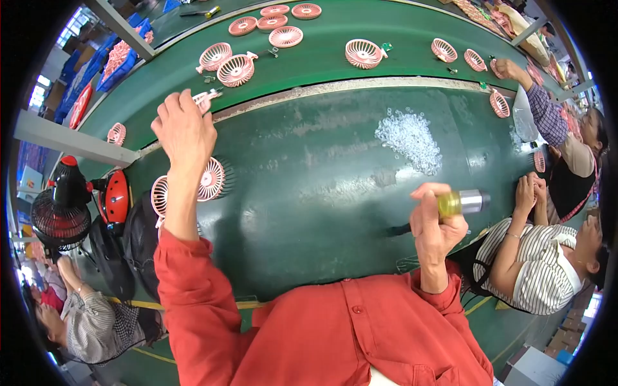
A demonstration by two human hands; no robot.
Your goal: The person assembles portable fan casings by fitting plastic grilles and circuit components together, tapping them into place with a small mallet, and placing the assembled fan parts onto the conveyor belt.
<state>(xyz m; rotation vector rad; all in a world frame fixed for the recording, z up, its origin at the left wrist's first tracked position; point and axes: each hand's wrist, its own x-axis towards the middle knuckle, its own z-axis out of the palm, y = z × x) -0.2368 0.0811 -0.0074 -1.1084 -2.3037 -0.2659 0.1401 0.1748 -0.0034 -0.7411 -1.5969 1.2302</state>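
Note:
My left hand [185, 132] reaches over the near edge of the green conveyor belt, its fingers bent around a pale pink plastic fan part [205, 100]. That part is blurred and half hidden by the fingers. Beneath my left forearm lie two round pink fan grilles, one [211, 179] in plain sight and another [159, 196] partly covered by the arm. My right hand [436, 222] is closed around a short cylindrical tool [462, 203] with a yellow-green body and a silver and black end. It is held above the green worktable [309, 212].
A pile of small clear plastic pieces [410, 140] lies on the table, right of centre. Pink grilles [365, 54] and small green parts [386, 47] sit along the belt [315, 55]. A black fan [61, 215] stands at left. Co-workers [531, 267] sit close on the right.

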